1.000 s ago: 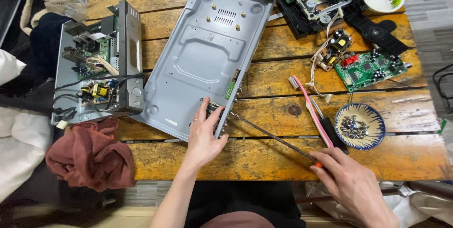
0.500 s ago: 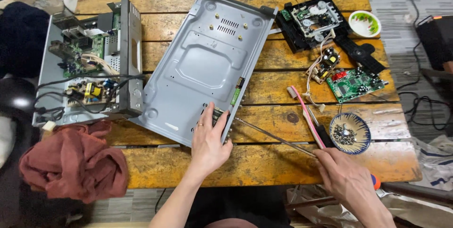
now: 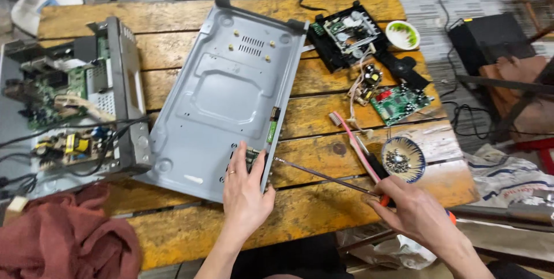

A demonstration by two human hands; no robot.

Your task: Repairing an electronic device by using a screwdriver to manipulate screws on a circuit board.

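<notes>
I see my left hand [image 3: 245, 189] lying flat, fingers spread, on the near right corner of the grey metal chassis panel [image 3: 228, 91], pressing it against the wooden table [image 3: 323, 210]. My right hand [image 3: 412, 212] is closed around the orange handle of a long screwdriver [image 3: 326, 176] — the thin shaft runs leftward across the planks, and its tip meets the panel's right edge just beside my left fingertips, near a small green circuit strip [image 3: 272, 132] fixed to that edge.

Containers: a small blue patterned dish [image 3: 403, 159] sits just beyond my right hand, holding a heap of small metal screws. Farther back on the right, a white bowl with green markings [image 3: 402, 34] rests at the table's far edge; what it holds I cannot tell. A pink toothbrush [image 3: 353, 140] lies between the panel and the blue dish.

To the left, an open grey device housing [image 3: 69, 106] holds green circuit boards and loose wires. At the far right of the table lie a black disc-drive mechanism [image 3: 349, 34] and a green circuit board [image 3: 399, 103], joined by wires. A reddish-brown cloth [image 3: 63, 238] is bunched at the near left corner.
</notes>
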